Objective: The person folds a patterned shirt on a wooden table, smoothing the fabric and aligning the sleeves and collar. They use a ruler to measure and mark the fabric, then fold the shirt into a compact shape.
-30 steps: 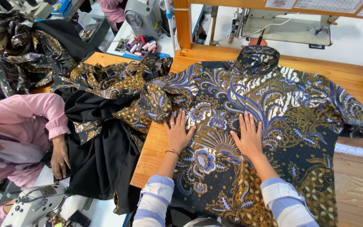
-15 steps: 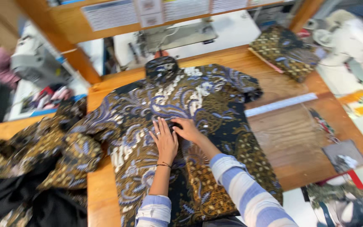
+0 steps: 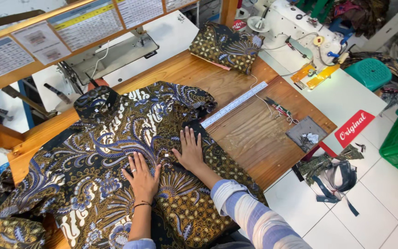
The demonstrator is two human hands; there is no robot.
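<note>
Head view: batik shirt (image 3: 102, 152) spread flat on wooden surface (image 3: 249, 138), collar away from wearer. Left hand (image 3: 141, 177) flat, fingers spread, palm down on shirt middle, gripping nothing. Right hand (image 3: 190, 150) likewise flat, open, pressing just beside shirt's right edge. Best kept as even palm pressure, smoothing outward without bunching cloth. Ruler (image 3: 234, 104) near right sleeve; bare wood beyond gives room. Folded fabric (image 3: 226, 46), scissors (image 3: 279, 109) well apart, near far-right edge.

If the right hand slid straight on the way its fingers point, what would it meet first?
Likely the folded short sleeve of the batik shirt. The right hand lies flat on the shirt, fingers aimed that way; the ruler sits just to the right.
</note>
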